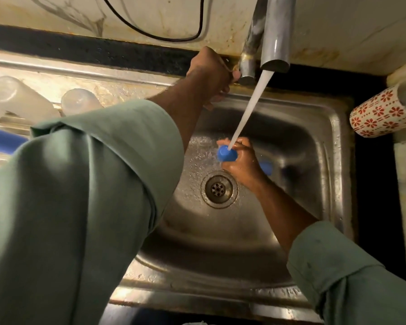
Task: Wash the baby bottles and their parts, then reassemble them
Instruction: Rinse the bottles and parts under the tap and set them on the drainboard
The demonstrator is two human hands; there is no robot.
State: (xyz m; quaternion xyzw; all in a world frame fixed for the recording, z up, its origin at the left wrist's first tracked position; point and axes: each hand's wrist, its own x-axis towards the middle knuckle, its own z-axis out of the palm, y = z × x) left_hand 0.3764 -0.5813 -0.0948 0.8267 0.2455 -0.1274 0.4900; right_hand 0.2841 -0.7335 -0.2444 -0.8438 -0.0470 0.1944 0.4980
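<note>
A steel sink (324,137) fills the middle of the view, its drain (219,188) near the centre of the wet basin. At the far edge a metal tap (275,43) pours a white stream of water (251,106) slanting down to the left. On the ribbed draining board to the left lie two cloudy, see-through bottles (80,102) on their sides, with a blue part (2,139) nearer, partly hidden by the green sleeve (80,195). A red-flowered mug (380,113) sits on the bench at the right.

The left hand (211,73) reaches to the tap's base, its fingers curled round the tap handle (244,69). The right hand (242,158) is low in the basin above the drain, its fingers wrapped round a small blue cap (225,154), round and smooth, its open side turned left, right under the stream. Another blue piece (266,166) lies in the basin just right of that hand.
</note>
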